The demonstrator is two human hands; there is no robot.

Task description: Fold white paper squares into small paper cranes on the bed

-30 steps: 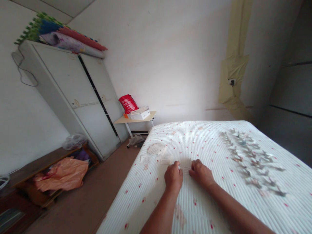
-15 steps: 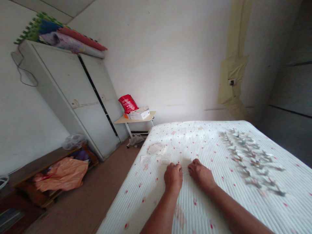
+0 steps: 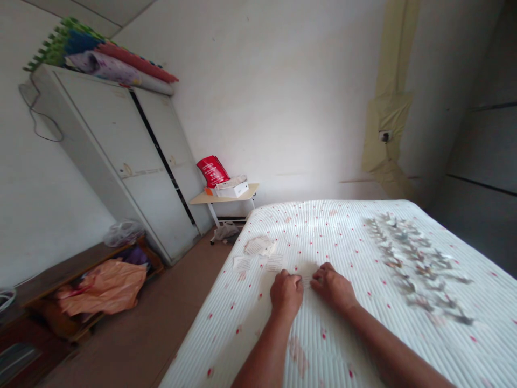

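Observation:
My left hand (image 3: 286, 292) rests low over the bed with its fingers closed on the left edge of a small printed sheet of paper (image 3: 306, 282). At the sheet's right side, the fingers of my right hand (image 3: 333, 286) are curled down onto it. Both hands hide most of the sheet, so its folds cannot be made out. Just beyond my left hand lie two square printed sheets (image 3: 274, 263) and a loose pile of printed paper (image 3: 259, 246). Off to the right, several small folded paper figures (image 3: 420, 264) stand in rows.
The bed has a white ribbed cover (image 3: 323, 345) with red dots. Behind its far left corner is a small table (image 3: 197, 199) bearing a red bag (image 3: 212, 171) and a white box (image 3: 234, 189). A grey cabinet (image 3: 109, 140) and a low wooden bench (image 3: 44, 269) stand left.
My right hand's fingers have shifted slightly on the paper, and my left hand has moved a touch. The other papers and folded figures stay where they were.

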